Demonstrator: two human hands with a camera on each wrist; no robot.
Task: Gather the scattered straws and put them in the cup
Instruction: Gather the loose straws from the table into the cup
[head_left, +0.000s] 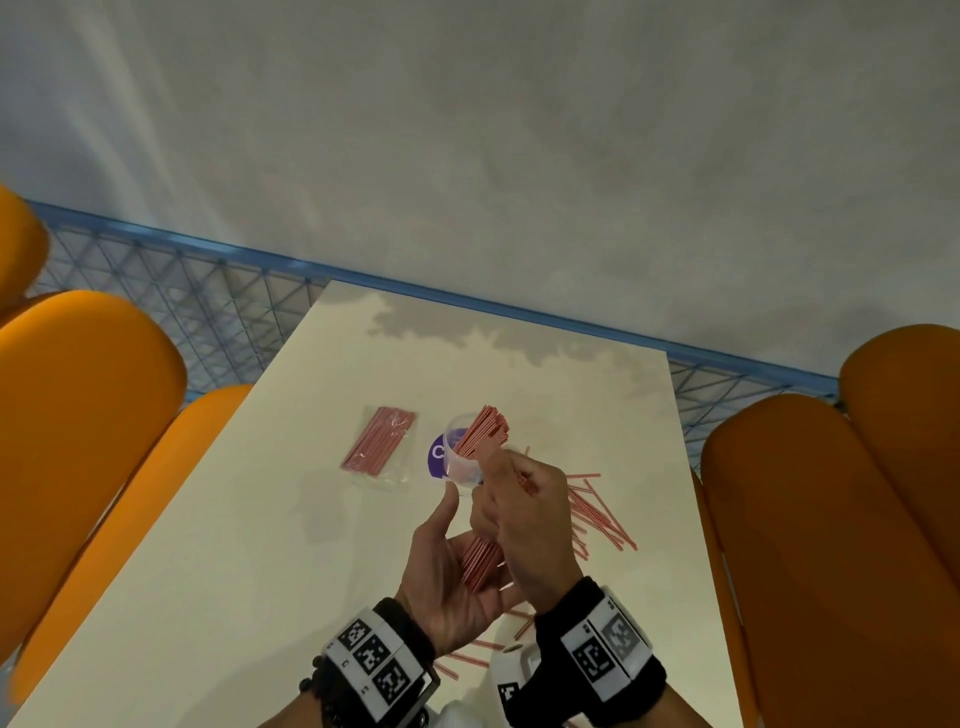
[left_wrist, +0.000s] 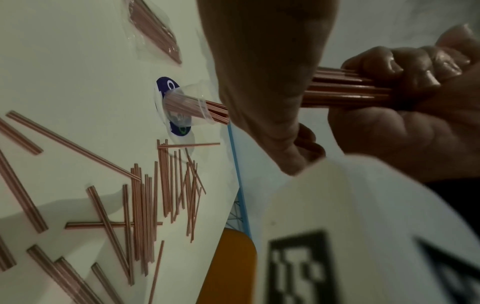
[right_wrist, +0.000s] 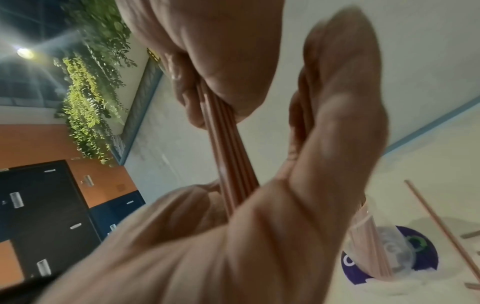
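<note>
Meanwhile, both hands hold one straw bundle above the table: left hand cradling, right hand pinching. Cup, part-filled, stands on a purple sticker showing "C".

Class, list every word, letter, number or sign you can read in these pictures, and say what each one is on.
"C": white letter on the purple round sticker under the cup; the rest is hidden or blurred.
Wristbands: black-and-white square code patterns, no readable words.
Straw packet: no text visible.
</note>
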